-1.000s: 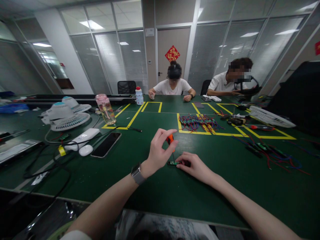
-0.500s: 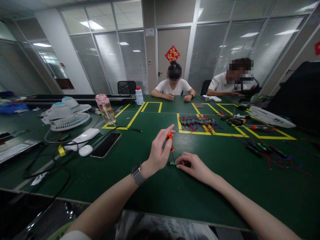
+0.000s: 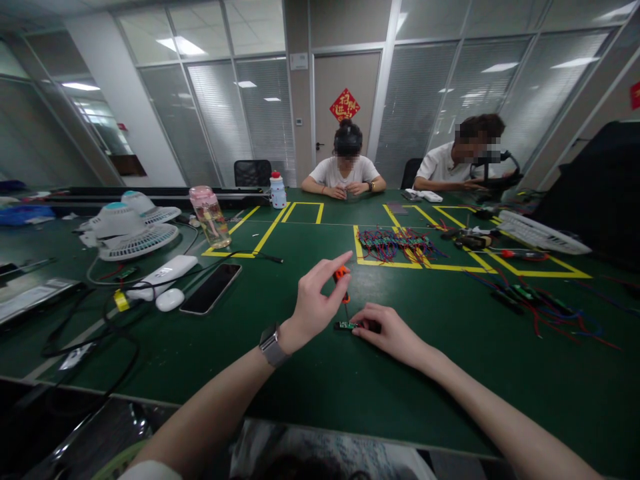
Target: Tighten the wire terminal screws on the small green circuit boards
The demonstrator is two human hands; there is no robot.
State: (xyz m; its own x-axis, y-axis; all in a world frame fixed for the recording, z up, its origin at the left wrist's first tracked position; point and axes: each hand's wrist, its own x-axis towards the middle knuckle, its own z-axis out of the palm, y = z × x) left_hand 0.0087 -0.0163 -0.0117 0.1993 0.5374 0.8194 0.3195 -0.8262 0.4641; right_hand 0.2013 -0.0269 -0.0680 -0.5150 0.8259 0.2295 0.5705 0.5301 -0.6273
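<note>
My left hand (image 3: 320, 298) grips an orange-and-black screwdriver (image 3: 343, 275) between thumb and fingers, its index finger stretched past the top of the handle. The screwdriver stands nearly upright, and its thin shaft comes down onto a small green circuit board (image 3: 344, 326) in a dark holder on the table. My right hand (image 3: 381, 328) rests on the table and pinches the right end of that board. Its fingertips hide this end, where a bit of red shows.
On the green table (image 3: 310, 380), several wired boards (image 3: 395, 245) lie inside yellow tape. More wired boards (image 3: 530, 300) and a red-black screwdriver (image 3: 525, 255) are at right. A phone (image 3: 212, 288), white mouse (image 3: 170, 300), bottle (image 3: 210, 220) and fans (image 3: 135, 233) stand left. Two people sit opposite.
My left hand has shifted slightly, its index finger now reaching further right over the screwdriver. My right hand stays on the board. The person opposite has brought both hands together.
</note>
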